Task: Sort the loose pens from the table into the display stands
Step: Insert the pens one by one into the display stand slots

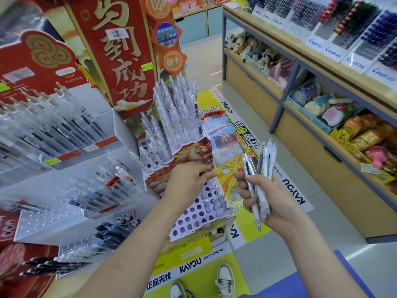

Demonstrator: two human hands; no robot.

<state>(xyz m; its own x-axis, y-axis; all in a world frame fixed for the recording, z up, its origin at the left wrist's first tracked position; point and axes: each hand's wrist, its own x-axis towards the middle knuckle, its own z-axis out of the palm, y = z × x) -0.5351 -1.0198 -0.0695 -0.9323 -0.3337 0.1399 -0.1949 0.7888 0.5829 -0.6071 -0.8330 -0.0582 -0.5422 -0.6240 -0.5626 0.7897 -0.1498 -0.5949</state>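
Note:
My right hand (261, 198) grips a bunch of several clear and white pens (263, 168), tips pointing down and clicker ends fanned upward. My left hand (191, 177) hovers over a stepped display stand with a horse picture (193, 151), fingers relaxed and extended toward the right, holding nothing that I can see. That stand holds many clear pens (171, 117) upright in its upper rows. Below my left wrist a white stand with dark round holes (193, 216) carries a few clear pens (214, 201) at its right side.
Clear acrylic tiers of dark pens (64, 130) fill the left. A tall red sign with gold characters (120, 50) rises behind the stands. A wooden shelf unit with plush toys (322, 108) and pen racks (343, 29) runs along the right. Yellow floor graphics (193, 259) lie below.

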